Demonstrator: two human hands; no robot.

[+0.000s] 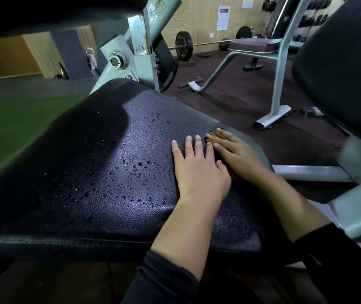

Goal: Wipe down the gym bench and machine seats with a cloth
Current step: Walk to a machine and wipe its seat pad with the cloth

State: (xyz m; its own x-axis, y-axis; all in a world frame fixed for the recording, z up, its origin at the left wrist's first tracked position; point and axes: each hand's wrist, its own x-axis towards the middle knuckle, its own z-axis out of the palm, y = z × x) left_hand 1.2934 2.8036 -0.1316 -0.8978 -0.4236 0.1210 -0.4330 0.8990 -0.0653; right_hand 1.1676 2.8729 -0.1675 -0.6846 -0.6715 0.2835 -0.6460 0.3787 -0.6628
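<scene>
Head view: you look down on a black padded seat [109, 163], its pebbled vinyl beaded with water droplets [135, 170] across the middle and toward the far right edge. Your left hand [199, 170] lies flat on the pad, fingers straight and spread, grasping nothing. Your right hand [236, 154] lies just beside it near the right edge, fingers extended and pressing down; a thin brownish strip under its fingertips may be the cloth [213, 134], but it is almost wholly hidden and you cannot tell for certain. Judged from this, the cloth is light, limp and likely damp, best driven by a flat palm rather than a pinch. The pad looks firm with slight give, and the wet vinyl is probably slippery, so keep pressure even. The droplets to the left of your hands remain unwiped. Around the seat: a grey steel frame [140, 40] with a pivot bolt rises behind the pad, a dark backrest [339, 69] stands at the right, and another pad overhangs at the top left. Farther off are a second bench [254, 46], a loaded barbell [184, 47] and a green bottle [63, 71] on the floor. The rear frame limits long strokes away from you.
</scene>
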